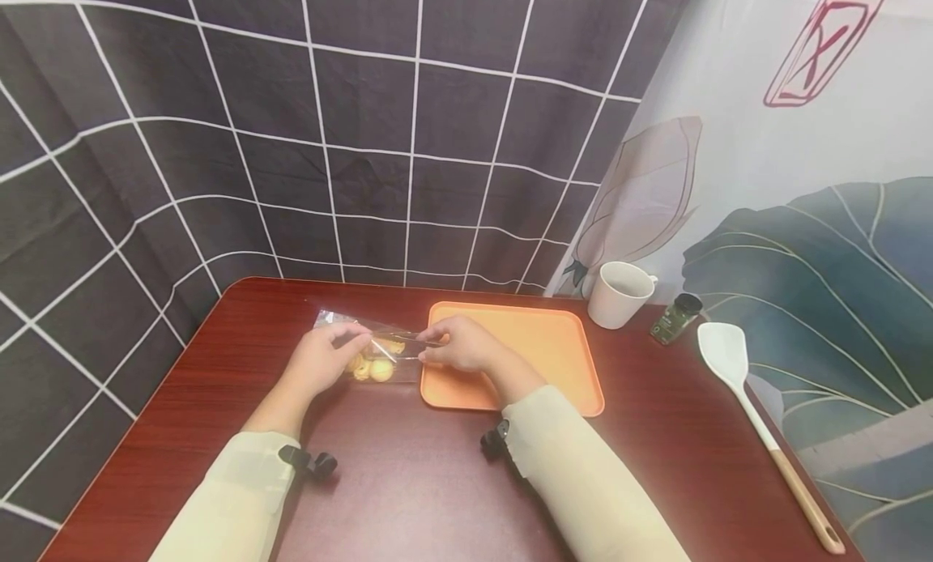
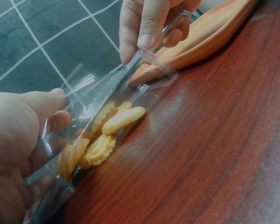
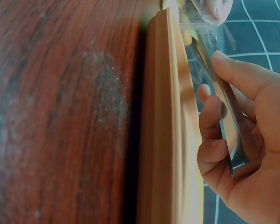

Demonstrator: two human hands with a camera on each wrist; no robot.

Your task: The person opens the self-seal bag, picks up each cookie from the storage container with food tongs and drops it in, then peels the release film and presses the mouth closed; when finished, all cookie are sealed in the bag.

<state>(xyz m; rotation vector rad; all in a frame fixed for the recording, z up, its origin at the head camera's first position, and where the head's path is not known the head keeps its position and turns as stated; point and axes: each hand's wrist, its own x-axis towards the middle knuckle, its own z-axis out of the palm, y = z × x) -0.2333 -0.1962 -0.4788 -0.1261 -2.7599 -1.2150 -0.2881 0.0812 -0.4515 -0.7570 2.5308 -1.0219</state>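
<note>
A clear plastic bag (image 1: 399,372) of golden cookies (image 2: 123,120) lies on the table left of the orange tray. My left hand (image 1: 324,359) holds the bag's film between thumb and fingers, as the left wrist view also shows. From the right, my right hand (image 1: 462,343) grips metal tongs (image 3: 234,105) above the tray's left edge. The serrated end of the tongs reaches into the bag, beside the cookies; whether it pinches one I cannot tell. The bag's clear mouth (image 2: 163,67) surrounds the tongs near my right fingertips.
The orange tray (image 1: 539,343) sits under my right wrist. Beyond it on the right stand a white mug (image 1: 619,299) and a dark-capped green jar (image 1: 675,321), tilted. A white spatula (image 1: 751,408) with a wooden handle lies along the table's right edge. A checked curtain (image 1: 372,173) hangs behind.
</note>
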